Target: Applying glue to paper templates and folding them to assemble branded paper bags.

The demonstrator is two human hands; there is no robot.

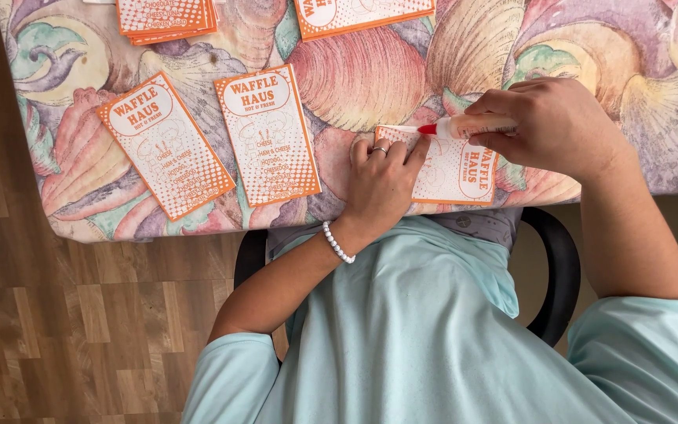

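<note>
right hand (555, 126) holds glue bottle (468, 126) over card (457, 169) under left hand (382, 184).

I count three single orange-and-white cards (165, 145) on the table, two card stacks (168, 17) at the far edge, one glue bottle (472, 126).
</note>
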